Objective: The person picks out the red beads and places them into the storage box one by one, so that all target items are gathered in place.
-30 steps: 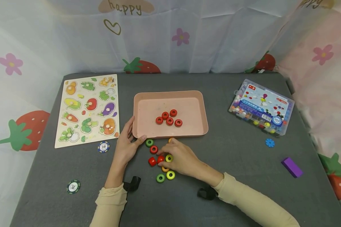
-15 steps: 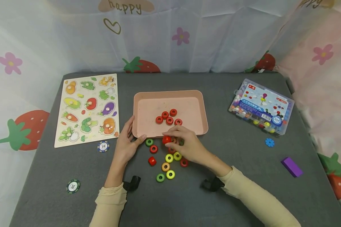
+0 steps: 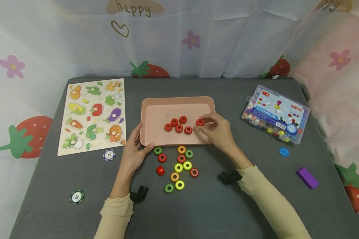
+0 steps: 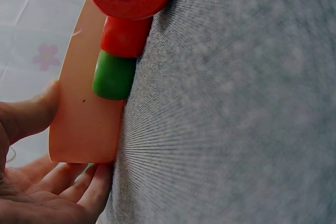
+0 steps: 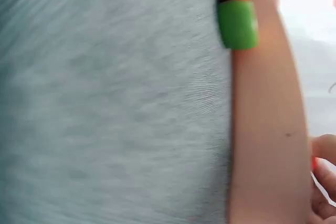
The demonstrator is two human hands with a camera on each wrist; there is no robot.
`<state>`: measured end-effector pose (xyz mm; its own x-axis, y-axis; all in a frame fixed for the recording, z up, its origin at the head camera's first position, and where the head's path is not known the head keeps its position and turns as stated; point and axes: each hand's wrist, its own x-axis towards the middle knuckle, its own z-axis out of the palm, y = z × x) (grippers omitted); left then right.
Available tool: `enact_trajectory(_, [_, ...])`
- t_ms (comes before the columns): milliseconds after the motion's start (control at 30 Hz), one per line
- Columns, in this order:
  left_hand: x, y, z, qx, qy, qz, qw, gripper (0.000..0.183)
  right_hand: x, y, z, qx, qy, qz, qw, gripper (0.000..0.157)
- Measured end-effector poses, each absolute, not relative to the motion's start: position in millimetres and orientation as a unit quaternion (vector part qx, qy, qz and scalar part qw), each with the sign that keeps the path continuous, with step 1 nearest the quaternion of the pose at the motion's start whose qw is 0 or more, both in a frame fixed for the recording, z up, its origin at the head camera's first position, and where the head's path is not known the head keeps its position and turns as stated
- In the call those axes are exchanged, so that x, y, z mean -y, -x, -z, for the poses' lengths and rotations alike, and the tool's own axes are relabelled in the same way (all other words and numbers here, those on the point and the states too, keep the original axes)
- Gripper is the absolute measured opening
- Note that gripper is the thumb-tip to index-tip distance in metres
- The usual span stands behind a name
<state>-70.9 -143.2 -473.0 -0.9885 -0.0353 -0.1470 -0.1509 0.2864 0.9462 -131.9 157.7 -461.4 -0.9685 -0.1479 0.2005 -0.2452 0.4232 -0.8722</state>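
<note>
A pink tray (image 3: 157,113) lies at the middle of the table with several red ring beads (image 3: 179,131) inside. My left hand (image 3: 133,152) holds the tray's near left corner, thumb at the front rim and fingers along the left side. Over the right part of the tray, my right hand (image 3: 219,131) pinches another red ring bead (image 3: 198,124) between thumb and fingertips. In the right wrist view, the tray wall (image 5: 268,129) hides most of that bead. In front of the tray lie loose green, red, orange and yellow beads (image 3: 179,188), one red bead (image 3: 160,171) standing on its side.
A vegetable puzzle board (image 3: 91,132) lies at left, with a blue chip (image 3: 109,155) and a dark green chip (image 3: 77,197) nearby. At right are a clear plastic box (image 3: 276,114) of small colored pieces, a blue disc (image 3: 284,152) and a purple block (image 3: 307,178).
My right hand has picked up a red bead from the pile in front and carried it up and right over the tray. My left hand has stayed at the tray corner.
</note>
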Motion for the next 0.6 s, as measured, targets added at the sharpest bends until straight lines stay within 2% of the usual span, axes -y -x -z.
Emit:
enact_trajectory(167, [144.0,70.9,472.9,-0.804,0.058,-0.590,0.047,0.084,-157.2,133.5,469.2,0.878,-0.144,-0.453,0.065,0.028])
enact_trajectory(600, [142.9,69.6,472.6,-0.805,0.063,-0.587,0.049,0.084,-147.4,129.2,468.1,0.923,-0.152,-0.354,0.000,0.023])
